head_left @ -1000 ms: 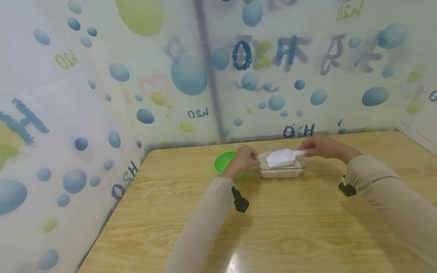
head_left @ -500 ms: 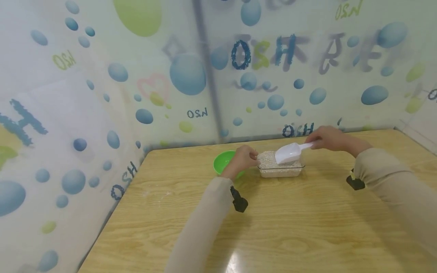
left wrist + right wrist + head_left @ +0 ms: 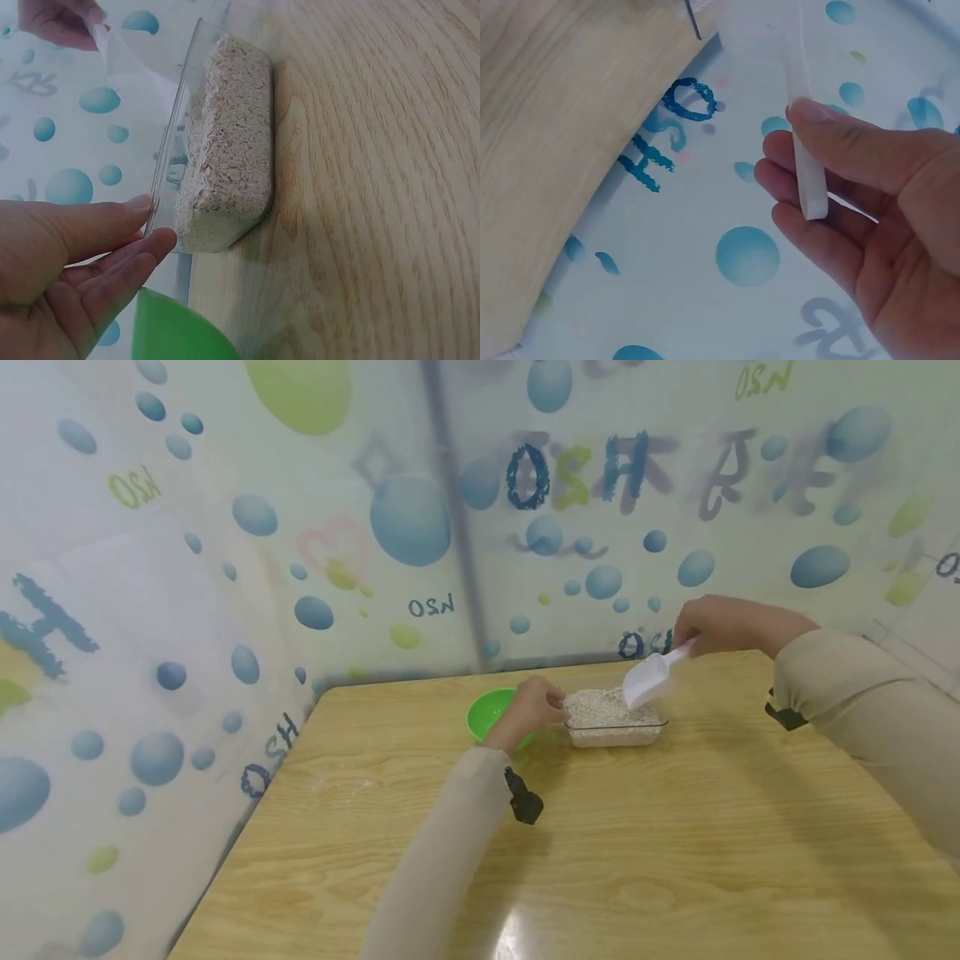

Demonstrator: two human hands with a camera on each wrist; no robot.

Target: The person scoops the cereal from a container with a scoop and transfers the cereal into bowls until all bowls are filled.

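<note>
A clear rectangular container (image 3: 259,191) filled with beige oat-like flakes (image 3: 600,707) stands on the table. My left hand (image 3: 528,710) pinches the container's left rim between thumb and fingers, plain in the left wrist view. A white scoop (image 3: 647,681) tilts blade-down, its tip right at the flakes on the container's right side. My right hand (image 3: 723,625) holds the scoop by its handle (image 3: 808,176), thumb on one side and fingers on the other. Just left of the container sits a green bowl (image 3: 483,713), partly hidden behind my left hand.
The wooden table (image 3: 600,852) meets a patterned wall (image 3: 390,635) close behind the container and bowl. Another wall (image 3: 135,693) runs along the table's left edge. Small pale smears (image 3: 363,783) mark the tabletop at the left.
My right hand has risen and shifted slightly right, tipping the scoop from lying nearly flat over the flakes to a steep blade-down angle. My left hand stays on the container's rim.
</note>
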